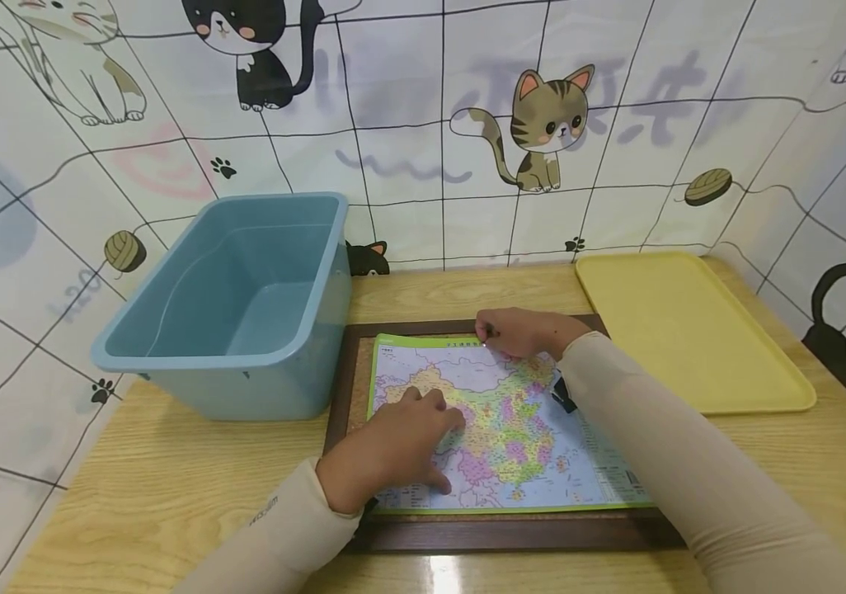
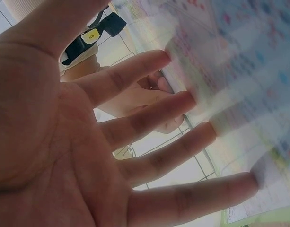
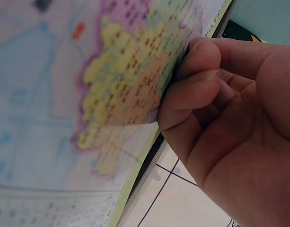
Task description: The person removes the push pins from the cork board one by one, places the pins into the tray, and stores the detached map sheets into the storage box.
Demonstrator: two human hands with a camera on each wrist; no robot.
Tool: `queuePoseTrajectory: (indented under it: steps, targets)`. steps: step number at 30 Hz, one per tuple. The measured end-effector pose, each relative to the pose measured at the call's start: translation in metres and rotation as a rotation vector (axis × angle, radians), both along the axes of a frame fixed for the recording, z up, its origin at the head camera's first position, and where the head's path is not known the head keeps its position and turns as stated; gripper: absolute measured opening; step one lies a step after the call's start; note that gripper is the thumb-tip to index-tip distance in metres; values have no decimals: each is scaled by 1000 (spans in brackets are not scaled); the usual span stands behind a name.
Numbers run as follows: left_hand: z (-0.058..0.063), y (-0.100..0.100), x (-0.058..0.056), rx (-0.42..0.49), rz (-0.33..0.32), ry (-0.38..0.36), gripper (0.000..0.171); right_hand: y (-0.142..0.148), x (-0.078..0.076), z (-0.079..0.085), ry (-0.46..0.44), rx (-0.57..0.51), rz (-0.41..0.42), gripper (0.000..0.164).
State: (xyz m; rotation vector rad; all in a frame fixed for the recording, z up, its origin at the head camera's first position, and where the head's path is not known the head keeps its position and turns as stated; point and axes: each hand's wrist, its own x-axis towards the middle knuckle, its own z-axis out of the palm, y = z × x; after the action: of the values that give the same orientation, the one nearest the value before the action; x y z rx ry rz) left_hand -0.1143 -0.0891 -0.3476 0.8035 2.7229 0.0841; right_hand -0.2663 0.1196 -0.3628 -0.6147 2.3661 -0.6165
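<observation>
A colourful map [image 1: 512, 429] with a green border lies in a dark brown wooden frame [image 1: 497, 532] on the table. My left hand [image 1: 423, 429] lies flat on the map's left part. In the left wrist view its straight fingers [image 2: 182, 146] press their tips on the map [image 2: 249, 71]. My right hand [image 1: 500, 330] is at the map's top edge. Seen from the right wrist, its curled fingers [image 3: 197, 66] and thumb pinch the map [image 3: 111, 85] near the green border. Whether a loose piece is being pinched is not visible.
A blue plastic tub [image 1: 230, 384] stands left of the frame, touching its corner. A yellow tray [image 1: 683, 330] lies to the right. A wall covering with cat drawings [image 1: 542, 124] closes the back and both sides. Bare wood [image 1: 171, 487] shows at the front left.
</observation>
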Motion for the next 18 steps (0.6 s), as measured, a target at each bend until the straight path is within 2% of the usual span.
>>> queuePoseTrajectory:
  steps: [18]
  targets:
    - [0,1,0,-5,2,13,72,1,-3,3,-35,10,17,10]
